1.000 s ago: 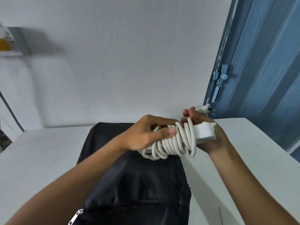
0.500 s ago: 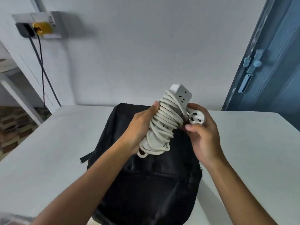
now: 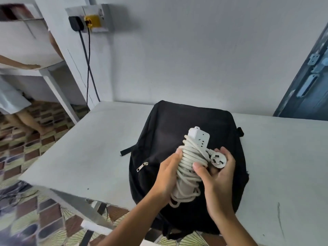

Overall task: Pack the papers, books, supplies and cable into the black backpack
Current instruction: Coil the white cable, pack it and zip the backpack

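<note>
The coiled cable (image 3: 190, 166) is clasped between both hands' curled fingers (image 3: 198, 166) above the closed backpack (image 3: 177, 125) on the tabletop (image 3: 92, 148), so the plug (image 3: 218, 160) is best tucked in before unzipping.

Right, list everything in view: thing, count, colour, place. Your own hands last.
backpack: 1, black, lying flat on the table, zip pull on its left side
power strip: 1, white, cable wound around it, held above the backpack
plug: 1, white, at the cable's end, in the right hand
table: 1, pale grey, against the wall
wall socket: 1, white and yellow, upper left wall, black cords hanging down
door: 1, blue, far right
left hand: 1, gripping the coil
right hand: 1, holding coil and plug
</note>
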### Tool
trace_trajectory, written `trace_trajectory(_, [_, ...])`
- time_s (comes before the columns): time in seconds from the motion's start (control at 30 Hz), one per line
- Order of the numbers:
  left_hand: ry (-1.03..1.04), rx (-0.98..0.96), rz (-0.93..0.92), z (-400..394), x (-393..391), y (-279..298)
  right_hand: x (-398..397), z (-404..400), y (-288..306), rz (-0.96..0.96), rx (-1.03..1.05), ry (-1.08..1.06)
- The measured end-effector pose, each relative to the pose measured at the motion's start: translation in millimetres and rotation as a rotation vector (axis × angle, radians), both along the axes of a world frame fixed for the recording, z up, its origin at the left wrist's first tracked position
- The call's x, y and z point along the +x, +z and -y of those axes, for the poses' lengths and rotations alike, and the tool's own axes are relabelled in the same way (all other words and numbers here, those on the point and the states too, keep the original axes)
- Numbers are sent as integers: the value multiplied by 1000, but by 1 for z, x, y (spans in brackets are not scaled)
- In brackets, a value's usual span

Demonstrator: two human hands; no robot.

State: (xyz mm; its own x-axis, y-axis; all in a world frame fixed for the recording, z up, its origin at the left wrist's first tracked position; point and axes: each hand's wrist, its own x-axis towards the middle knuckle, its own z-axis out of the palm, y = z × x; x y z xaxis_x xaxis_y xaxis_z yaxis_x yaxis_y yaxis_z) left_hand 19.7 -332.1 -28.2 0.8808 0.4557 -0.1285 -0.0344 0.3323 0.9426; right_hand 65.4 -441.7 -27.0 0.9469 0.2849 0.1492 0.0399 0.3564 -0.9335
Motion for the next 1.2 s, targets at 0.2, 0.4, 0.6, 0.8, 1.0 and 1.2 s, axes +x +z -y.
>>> trace_trajectory(0.2, [-62,-29,-26,-13,-14,-25,-26,-7,-41,148,-281,-99])
trace_trajectory(0.4, [-91,-29,-29,-14,-17,-30,-34,-7,-44,260,-381,-152])
trace_trajectory(0.6, [-206,-205,-1,-20,-27,-27,-51,-15,-44,224,-428,-124])
trace_trajectory(0.8, [-392,-379,77,-13,-31,-19,-45,-13,-18,57,-412,-172])
trace_trajectory(1.0, [-573,62,47,-18,-31,11,-25,8,-1,-357,128,118])
trace_trajectory(1.2, [-723,1282,-93,-70,-53,-7,-18,27,6,-380,348,487])
